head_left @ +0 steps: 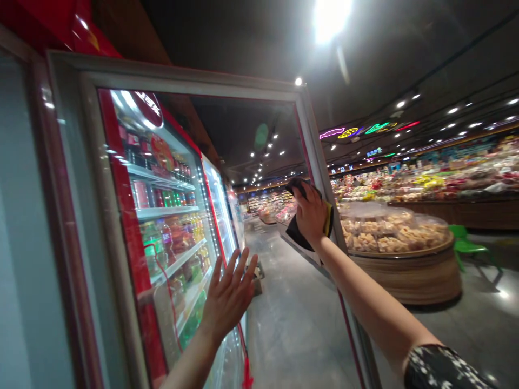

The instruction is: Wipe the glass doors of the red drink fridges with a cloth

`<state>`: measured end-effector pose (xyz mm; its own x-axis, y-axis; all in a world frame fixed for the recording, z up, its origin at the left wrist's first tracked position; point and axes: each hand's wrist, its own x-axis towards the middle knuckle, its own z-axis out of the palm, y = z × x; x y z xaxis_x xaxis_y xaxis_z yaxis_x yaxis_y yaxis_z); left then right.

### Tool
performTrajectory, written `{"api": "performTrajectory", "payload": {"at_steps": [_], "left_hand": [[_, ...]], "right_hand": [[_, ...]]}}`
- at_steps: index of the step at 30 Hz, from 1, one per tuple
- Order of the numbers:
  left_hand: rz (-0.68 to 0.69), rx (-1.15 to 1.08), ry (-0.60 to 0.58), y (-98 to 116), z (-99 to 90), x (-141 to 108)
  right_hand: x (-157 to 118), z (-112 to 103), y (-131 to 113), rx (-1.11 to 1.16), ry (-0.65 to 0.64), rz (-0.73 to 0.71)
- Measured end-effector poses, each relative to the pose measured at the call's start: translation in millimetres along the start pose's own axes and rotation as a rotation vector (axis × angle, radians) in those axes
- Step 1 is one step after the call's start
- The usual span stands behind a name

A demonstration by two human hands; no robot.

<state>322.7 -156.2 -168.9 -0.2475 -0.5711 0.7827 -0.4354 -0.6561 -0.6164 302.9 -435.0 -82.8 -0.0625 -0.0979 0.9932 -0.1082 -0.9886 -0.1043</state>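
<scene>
A glass door [267,302] with a grey metal frame [194,78] stands swung out in front of me. My right hand [311,213] presses a dark cloth with a yellow edge [300,233] to the glass, close to the frame's far upright. The fingers lie over the cloth and hide part of it. Lower and to the left, my left hand [231,292] is raised with its fingers spread and holds nothing. Its palm faces the glass; whether it touches the pane I cannot tell.
Through the glass, a red-framed drinks fridge [170,216] shows shelves of bottles. Right of the door stands a round wooden display stand [405,275] with packaged food. A green chair [466,246] is beyond it. Grey floor [300,346] runs down the aisle.
</scene>
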Motion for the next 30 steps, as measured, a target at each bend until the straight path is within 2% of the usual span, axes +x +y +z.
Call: {"api": "performTrajectory", "payload": {"at_steps": [2, 4, 6, 7, 10, 12, 14, 16, 19, 21, 24, 27, 30], "left_hand": [[0.0, 0.003, 0.004, 0, -0.3, 0], [0.004, 0.009, 0.01, 0, -0.8, 1], [0.009, 0.015, 0.023, 0, -1.0, 1], [0.012, 0.018, 0.032, 0, -1.0, 1], [0.014, 0.024, 0.047, 0, -0.5, 2], [0.011, 0.025, 0.045, 0, -0.2, 2], [0.01, 0.021, 0.046, -1, -0.1, 2], [0.006, 0.018, 0.05, -1, 0.1, 2], [-0.004, 0.011, 0.059, -1, 1.3, 1], [-0.007, 0.016, 0.064, 0, 2.4, 1], [-0.004, 0.035, 0.052, 0, 3.4, -1], [0.002, 0.043, 0.025, 0, 3.2, -2], [0.0, 0.06, 0.01, 0, 2.2, -4]], "right_hand": [[-12, 1, 12, -0.001, 0.072, 0.069], [-38, 1, 17, -0.002, 0.136, 0.125], [-57, 2, 18, -0.034, 0.132, 0.171], [-58, 4, 17, -0.059, 0.122, 0.201], [-24, 12, 11, -0.094, 0.125, 0.258], [9, 18, 8, -0.039, 0.199, 0.238], [23, 22, 8, 0.01, 0.255, 0.2], [12, 21, 11, 0.022, 0.241, 0.138], [-26, 19, 21, -0.023, 0.188, 0.077], [-32, 20, 25, -0.039, 0.222, 0.075], [0, 24, 16, -0.015, 0.267, 0.098], [35, 23, -9, 0.051, 0.182, 0.055], [24, 11, -24, 0.118, 0.026, -0.176]]}}
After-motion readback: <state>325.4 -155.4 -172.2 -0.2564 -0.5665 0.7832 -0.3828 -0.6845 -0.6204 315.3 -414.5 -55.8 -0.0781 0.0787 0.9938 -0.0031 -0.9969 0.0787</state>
